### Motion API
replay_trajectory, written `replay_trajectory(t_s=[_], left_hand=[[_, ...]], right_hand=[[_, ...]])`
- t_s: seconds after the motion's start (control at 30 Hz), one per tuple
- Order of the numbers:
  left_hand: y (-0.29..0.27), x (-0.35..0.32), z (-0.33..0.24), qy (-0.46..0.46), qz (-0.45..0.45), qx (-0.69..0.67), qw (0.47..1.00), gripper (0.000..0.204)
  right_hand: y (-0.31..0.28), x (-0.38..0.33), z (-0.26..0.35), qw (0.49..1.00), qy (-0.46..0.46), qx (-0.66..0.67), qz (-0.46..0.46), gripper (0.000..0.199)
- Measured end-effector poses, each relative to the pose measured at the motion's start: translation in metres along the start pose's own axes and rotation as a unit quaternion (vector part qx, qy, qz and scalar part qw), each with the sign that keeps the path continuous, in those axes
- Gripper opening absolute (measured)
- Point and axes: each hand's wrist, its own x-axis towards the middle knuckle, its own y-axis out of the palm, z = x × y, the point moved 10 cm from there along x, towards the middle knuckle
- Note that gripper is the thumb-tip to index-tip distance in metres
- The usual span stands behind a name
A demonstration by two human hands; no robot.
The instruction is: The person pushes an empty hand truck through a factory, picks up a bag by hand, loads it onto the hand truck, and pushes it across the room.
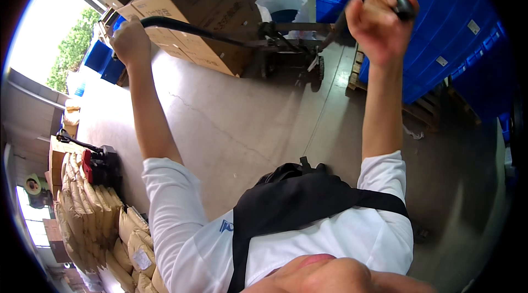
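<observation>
My left hand (131, 42) is closed round the end of the left arm of a dark handle (192, 30). At the upper right, my right hand (382, 23) has its fingers curled over the handle's bent right arm, palm partly showing and thumb raised beside the black grip. Both arms run down to a wheeled base (291, 51) that looks like a hand pallet truck. A small dark wheel (320, 67) shows on its right side. Just behind the left arm of the handle stand large brown cartons (187, 1); their stack partly hides the base's far side.
Blue plastic crates (445, 34) are stacked on a wooden pallet (356, 70) at right. A white bag-lined bin (283, 1) stands beyond the base. Filled tan sacks (82, 205) and a red-and-black pallet truck (99, 166) are at left. Grey concrete floor (236, 117) lies between.
</observation>
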Motion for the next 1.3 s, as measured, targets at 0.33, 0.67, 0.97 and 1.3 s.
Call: replay_trajectory(t_s=[0.33,0.67,0.97,1.3], left_hand=[[-0.021,0.136,-0.026,0.009,0.012,0.025,1.0,0.014],[-0.028,0.138,-0.009,0.002,-0.09,0.064,0.994,0.012],[-0.051,0.144,-0.059,-0.068,-0.039,0.124,0.989,0.012],[-0.056,0.136,-0.044,-0.087,-0.021,0.124,0.988,0.013]], right_hand=[[0.007,0.098,0.125,0.997,-0.064,0.003,0.031,0.026],[0.003,0.117,0.133,0.994,0.038,0.101,0.016,0.014],[0.001,0.105,0.16,0.996,-0.045,0.018,0.069,0.005],[0.023,0.022,0.255,0.387,-0.529,-0.755,-0.03,0.051]])
